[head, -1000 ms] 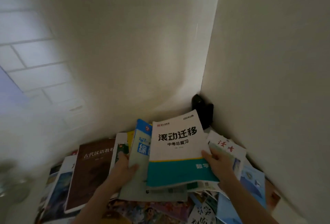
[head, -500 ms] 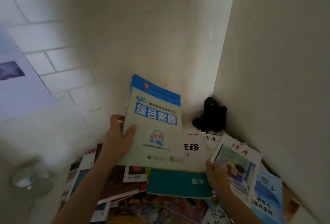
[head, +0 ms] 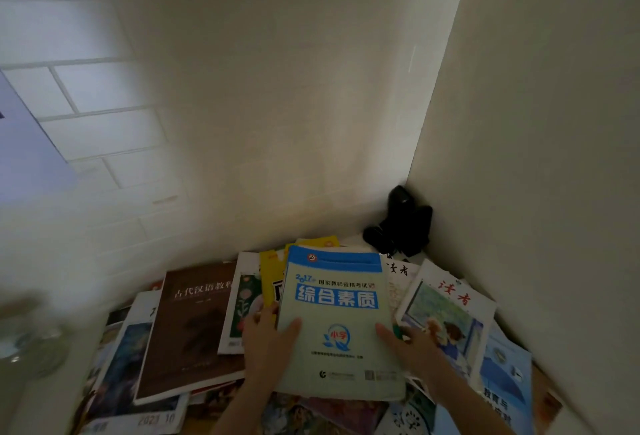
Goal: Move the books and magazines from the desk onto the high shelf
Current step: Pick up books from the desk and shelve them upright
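Head view, looking down into a desk corner (head: pixel 353 238) hemmed by two pale walls. Left hand (head: pixel 268 344) curled round the left edge of a pale green book with a blue band (head: pixel 337 322), thumb lying over the cover, fingers tucked behind. Right hand (head: pixel 412 348) gripping the same book's right edge, thumb on the cover, remaining fingers hidden underneath. Book held face up over the heap of books and magazines, near the back corner; whether resting on the heap or just above it, cannot tell. Beneath its far edge, a yellow book (head: pixel 273 275). Left of that, a white floral-cover book (head: pixel 242 303) and a brown book (head: pixel 194 327), overlapping toward the left edge. Right of the held book, a white magazine with red characters (head: pixel 450 310), then a blue booklet (head: pixel 507 379) against the right wall. Black object (head: pixel 401 223) wedged in the very corner.
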The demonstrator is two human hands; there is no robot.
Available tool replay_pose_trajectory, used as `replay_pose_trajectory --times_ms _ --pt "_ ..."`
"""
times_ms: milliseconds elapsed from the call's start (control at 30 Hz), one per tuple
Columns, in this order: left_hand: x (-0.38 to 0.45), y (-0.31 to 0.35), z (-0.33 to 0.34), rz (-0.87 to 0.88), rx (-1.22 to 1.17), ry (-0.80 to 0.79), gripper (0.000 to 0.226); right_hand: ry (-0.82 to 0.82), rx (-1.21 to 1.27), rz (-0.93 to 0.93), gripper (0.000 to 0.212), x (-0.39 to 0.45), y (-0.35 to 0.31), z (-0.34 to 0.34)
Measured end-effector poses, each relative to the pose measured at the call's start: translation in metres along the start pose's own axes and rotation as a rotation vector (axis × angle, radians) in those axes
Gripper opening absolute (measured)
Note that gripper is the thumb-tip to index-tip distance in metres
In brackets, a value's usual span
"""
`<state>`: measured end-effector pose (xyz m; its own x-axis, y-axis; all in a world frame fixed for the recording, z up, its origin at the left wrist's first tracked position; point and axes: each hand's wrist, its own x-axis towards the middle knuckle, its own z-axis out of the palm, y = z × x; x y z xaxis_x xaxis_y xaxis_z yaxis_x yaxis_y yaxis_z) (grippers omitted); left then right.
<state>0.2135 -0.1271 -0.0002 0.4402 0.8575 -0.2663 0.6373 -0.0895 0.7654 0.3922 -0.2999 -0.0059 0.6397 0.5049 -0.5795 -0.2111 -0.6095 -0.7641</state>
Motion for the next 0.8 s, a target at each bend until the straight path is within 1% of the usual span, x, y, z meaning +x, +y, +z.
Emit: replay_pose_trajectory --times_ms 33,67,133,167,267,300,367,400,467,533,600,667,733,800 --pt "0.002 -0.001 0.002 -0.018 -0.009 -0.002 0.061 0.024 -0.072 -0.022 0.03 0.003 0.0 0.0" --pt "0.002 -0.002 0.004 -0.007 -0.036 -0.001 0.059 0.038 -0.094 -0.034 0.03 0.005 -0.001 0.0" --pt "0.002 -0.002 0.009 -0.004 -0.053 -0.006 0.052 0.034 -0.074 -0.035 0.031 0.009 -0.001 0.0" --pt "0.002 0.001 0.012 -0.024 -0.021 -0.004 0.05 0.026 -0.059 -0.034 0.031 0.009 -0.002 0.0" --pt "0.001 0.01 0.017 -0.107 0.172 0.003 0.053 0.024 0.033 -0.027 0.027 0.012 0.001 -0.001" --pt "0.002 0.01 0.018 -0.106 0.141 -0.021 0.053 0.021 0.06 -0.031 0.025 0.013 0.001 0.0" --pt "0.001 0.016 0.022 -0.071 -0.012 -0.088 0.048 0.031 0.108 -0.045 0.02 0.014 -0.001 0.002" --pt "-0.001 0.02 0.024 -0.075 -0.051 -0.11 0.045 0.045 0.112 -0.047 0.019 0.015 0.0 0.001" --pt "-0.002 0.029 0.03 -0.093 -0.077 -0.123 0.043 0.06 0.102 -0.038 0.019 0.014 -0.002 -0.003" --pt "-0.001 0.035 0.032 -0.114 -0.114 -0.132 0.043 0.029 0.104 0.01 0.021 0.016 -0.003 -0.011" --pt "0.003 0.036 0.03 -0.173 -0.255 -0.133 0.045 -0.001 0.045 0.015 0.023 0.016 -0.006 -0.021" --pt "0.007 0.034 0.029 -0.228 -0.466 -0.145 0.039 0.025 -0.056 -0.019 0.026 0.02 -0.004 -0.026" --pt "0.007 0.036 0.029 -0.268 -0.513 -0.214 0.025 0.062 -0.117 -0.093 0.028 0.023 -0.002 -0.025" --pt "0.009 0.035 0.031 -0.281 -0.535 -0.241 0.022 0.117 -0.15 -0.172 0.026 0.024 -0.005 -0.022"
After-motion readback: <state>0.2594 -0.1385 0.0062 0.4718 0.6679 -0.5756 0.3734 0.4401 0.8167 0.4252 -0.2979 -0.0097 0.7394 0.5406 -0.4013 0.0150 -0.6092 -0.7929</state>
